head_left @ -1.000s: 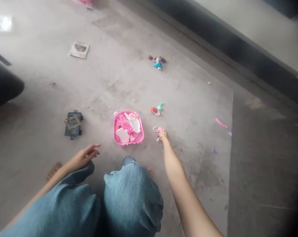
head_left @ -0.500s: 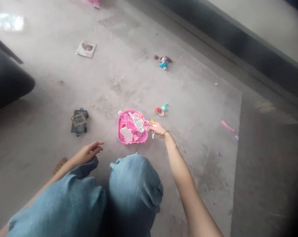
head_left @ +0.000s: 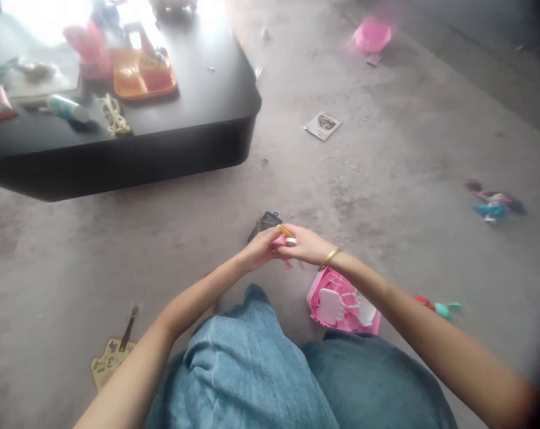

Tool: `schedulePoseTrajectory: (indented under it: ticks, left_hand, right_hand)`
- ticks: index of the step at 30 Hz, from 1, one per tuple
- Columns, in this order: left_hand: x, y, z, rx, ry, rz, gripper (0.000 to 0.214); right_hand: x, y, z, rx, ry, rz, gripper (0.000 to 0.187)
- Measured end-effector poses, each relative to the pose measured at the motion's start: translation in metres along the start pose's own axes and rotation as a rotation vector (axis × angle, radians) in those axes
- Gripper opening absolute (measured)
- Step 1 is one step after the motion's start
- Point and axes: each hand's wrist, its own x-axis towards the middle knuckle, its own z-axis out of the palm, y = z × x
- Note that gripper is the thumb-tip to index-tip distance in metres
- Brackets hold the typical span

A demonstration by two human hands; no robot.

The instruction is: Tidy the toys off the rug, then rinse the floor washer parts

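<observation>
My left hand [head_left: 260,249] and my right hand [head_left: 306,244] meet in front of my knees. Between them are small pink toy pieces [head_left: 279,241], with a yellow piece [head_left: 285,231] and a white piece [head_left: 291,242] by the right fingers. Both hands are closed around these pieces, whose exact kind I cannot make out. Below my right wrist, which wears a gold bangle [head_left: 330,257], sits an open pink toy case [head_left: 313,298] holding white and pink plastic parts. My right forearm covers part of it. Just behind my hands lies a dark toy vehicle [head_left: 265,221], partly hidden.
A black low table [head_left: 198,128] at the upper left bears an orange tray [head_left: 145,94] and other items. On the floor lie a booklet [head_left: 323,126], a doll in blue [head_left: 491,208], a red and teal toy [head_left: 442,308], a pink bowl-like thing [head_left: 372,37] and a yellow board [head_left: 104,364].
My right hand has left the case, carrying small toy pieces over to my left hand. The left hand has come up to meet it. My view has swung left, bringing the table in.
</observation>
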Motion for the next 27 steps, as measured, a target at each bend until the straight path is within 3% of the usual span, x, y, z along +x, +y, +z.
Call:
schedulePoseTrajectory:
  ticks: [4,7,11,14,17,21,24,27]
  left_hand:
    - [-0.018,0.008,-0.068,0.041,0.347,-0.02,0.04]
    - [-0.045,0.014,-0.122,0.081,0.546,-0.043,0.042]
    - [-0.081,0.019,-0.184,0.181,0.757,-0.003,0.062]
    - [-0.093,0.022,-0.22,0.497,0.927,0.012,0.057]
    - [-0.099,0.026,-0.246,0.63,0.948,0.025,0.038]
    - [-0.113,0.017,-0.272,0.918,0.901,-0.027,0.03]
    - [-0.116,-0.006,-0.29,1.276,0.754,-0.053,0.038]
    - [-0.109,-0.025,-0.299,1.371,0.709,-0.038,0.041]
  right_hand:
    - [0.065,-0.048,0.009,0.005,-0.201,0.144,0.036]
    - [0.095,-0.082,0.003,0.114,-0.156,0.234,0.032]
    - [0.131,-0.145,0.005,0.397,-0.157,0.223,0.034]
    - [0.166,-0.21,0.021,0.619,-0.219,0.128,0.037]
    - [0.212,-0.28,0.042,0.686,-0.19,0.007,0.023]
    - [0.28,-0.352,0.051,0.552,0.009,-0.145,0.008]
    - [0.328,-0.382,0.04,0.285,0.178,-0.199,0.016]
    - [0.371,-0.399,0.025,0.076,0.24,-0.237,0.019]
